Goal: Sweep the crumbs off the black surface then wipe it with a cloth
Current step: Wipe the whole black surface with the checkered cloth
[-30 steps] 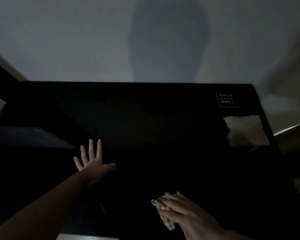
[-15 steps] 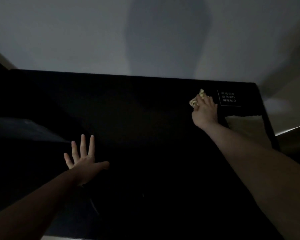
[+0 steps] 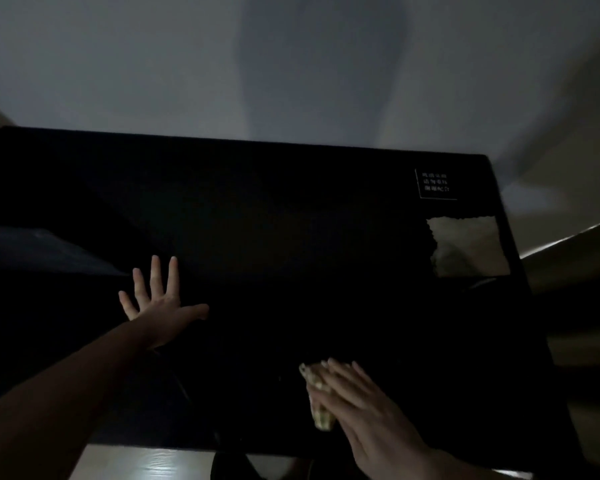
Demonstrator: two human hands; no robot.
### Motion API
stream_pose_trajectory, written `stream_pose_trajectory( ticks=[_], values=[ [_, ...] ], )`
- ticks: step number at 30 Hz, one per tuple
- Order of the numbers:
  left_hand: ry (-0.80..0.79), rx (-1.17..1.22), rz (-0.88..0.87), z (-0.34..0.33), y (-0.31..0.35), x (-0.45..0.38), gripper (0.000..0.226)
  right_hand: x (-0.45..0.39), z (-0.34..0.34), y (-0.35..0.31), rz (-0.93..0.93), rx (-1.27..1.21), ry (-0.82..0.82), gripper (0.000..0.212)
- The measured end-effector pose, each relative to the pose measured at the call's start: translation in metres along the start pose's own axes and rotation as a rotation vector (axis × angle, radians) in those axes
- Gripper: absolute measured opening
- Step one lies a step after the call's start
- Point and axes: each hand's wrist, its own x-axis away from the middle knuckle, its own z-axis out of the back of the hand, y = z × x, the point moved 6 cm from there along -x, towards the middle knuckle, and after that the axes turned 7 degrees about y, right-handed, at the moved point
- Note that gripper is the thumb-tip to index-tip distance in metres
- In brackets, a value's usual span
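The glossy black surface (image 3: 291,220) fills most of the dim view. My left hand (image 3: 156,299) lies flat on it at the left, fingers spread and straight. My right hand (image 3: 357,396) presses a folded yellowish checked cloth (image 3: 317,400) onto the surface near its front edge, fingers laid flat over the cloth. Only the cloth's left edge shows from under the fingers. No crumbs can be made out in the dark.
A pale wall (image 3: 291,64) rises behind the surface. A small white-lettered label (image 3: 436,183) sits at the far right corner, with a bright reflection patch (image 3: 468,245) below it. Light wooden floor (image 3: 146,462) shows beneath the front edge.
My right hand has drawn the cloth from the far right corner near the label back to the front edge. My left hand stays flat in place.
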Motion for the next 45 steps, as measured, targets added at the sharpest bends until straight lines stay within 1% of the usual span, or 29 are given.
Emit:
stream_pose_trajectory(
  ticks=[2,4,6,8,9,10,12,14,17,19,21,23,24,26,28,29,30,31,32,33,34,35,36,37,38,40,42,44,45],
  values=[
    [0.006,0.0,0.002,0.0,-0.001,0.0,0.117,0.026,-0.004,-0.002,0.07,0.04,-0.024,0.048],
    [0.01,0.0,0.002,0.0,-0.001,0.0,0.116,0.029,0.004,0.001,0.024,-0.02,-0.011,0.049],
    [0.018,0.0,0.006,0.0,0.0,0.0,0.115,0.014,0.034,0.016,-0.097,-0.083,0.121,0.048],
    [0.011,0.002,0.009,0.001,0.003,0.003,0.114,-0.013,0.076,0.041,-0.214,-0.019,0.331,0.052],
    [0.012,0.007,0.011,0.001,0.003,0.003,0.113,-0.029,0.092,0.056,-0.269,-0.008,0.393,0.057],
    [0.015,0.011,0.011,0.001,0.004,0.004,0.112,-0.047,0.106,0.073,-0.319,-0.001,0.398,0.059],
    [0.012,0.011,0.011,0.002,0.004,0.003,0.111,-0.08,0.117,0.102,-0.439,-0.007,0.392,0.054],
    [0.008,0.004,0.01,0.003,0.003,0.003,0.111,-0.107,0.103,0.109,-0.488,0.039,0.381,0.054],
    [-0.001,-0.003,0.014,0.004,0.004,0.005,0.11,-0.123,0.05,0.069,-0.373,0.176,0.339,0.07],
    [0.006,-0.007,0.029,0.005,0.007,0.007,0.108,-0.108,0.019,0.026,-0.283,0.137,0.306,0.078],
    [0.005,-0.021,0.036,0.006,0.009,0.011,0.107,-0.075,-0.005,-0.013,-0.191,0.071,0.239,0.081],
    [-0.004,-0.01,0.038,0.006,0.009,0.012,0.106,-0.035,-0.019,-0.043,-0.082,0.028,0.162,0.087],
    [-0.007,-0.005,0.039,0.007,0.009,0.012,0.107,-0.017,-0.023,-0.052,-0.026,0.01,0.09,0.09],
    [-0.011,-0.019,0.033,0.011,0.009,0.011,0.112,0.012,-0.026,-0.053,0.04,-0.042,-0.014,0.086],
    [0.006,-0.057,0.007,0.016,0.014,0.015,0.115,0.038,-0.021,-0.041,0.048,-0.097,-0.046,0.079],
    [0.041,-0.093,-0.036,0.017,0.019,0.02,0.115,0.05,-0.015,-0.031,0.017,-0.151,-0.026,0.075],
    [0.082,-0.123,-0.104,0.013,0.028,0.027,0.115,0.055,-0.008,-0.021,-0.058,-0.207,0.005,0.069],
    [0.112,-0.132,-0.176,0.007,0.038,0.036,0.114,0.058,0.005,-0.008,-0.14,-0.273,0.072,0.058],
    [0.124,-0.117,-0.235,-0.001,0.049,0.045,0.113,0.06,0.022,0.005,-0.192,-0.336,0.16,0.045],
    [0.117,-0.094,-0.271,-0.01,0.06,0.053,0.113,0.063,0.041,0.025,-0.248,-0.341,0.259,0.034],
    [0.097,-0.083,-0.286,-0.02,0.069,0.059,0.113,0.067,0.061,0.051,-0.308,-0.302,0.372,0.03],
    [0.071,-0.088,-0.282,-0.029,0.076,0.063,0.114,0.072,0.084,0.082,-0.371,-0.167,0.473,0.035],
    [0.053,-0.099,-0.266,-0.036,0.082,0.065,0.116,0.079,0.109,0.113,-0.445,-0.041,0.551,0.045],
    [0.046,-0.106,-0.249,-0.04,0.086,0.065,0.117,0.086,0.133,0.144,-0.517,0.105,0.597,0.054],
    [0.046,-0.107,-0.235,-0.043,0.088,0.064,0.119,0.094,0.149,0.172,-0.604,0.182,0.619,0.059],
    [0.046,-0.105,-0.218,-0.046,0.087,0.061,0.12,0.106,0.158,0.206,-0.711,0.266,0.611,0.058],
    [0.023,-0.109,-0.212,-0.047,0.086,0.061,0.12,0.103,0.141,0.211,-0.783,0.292,0.571,0.056],
    [-0.011,-0.106,-0.207,-0.047,0.086,0.06,0.12,0.097,0.12,0.191,-0.84,0.29,0.591,0.059],
    [-0.026,-0.106,-0.205,-0.047,0.087,0.06,0.12,0.095,0.107,0.175,-0.833,0.269,0.597,0.059]
  ],
)
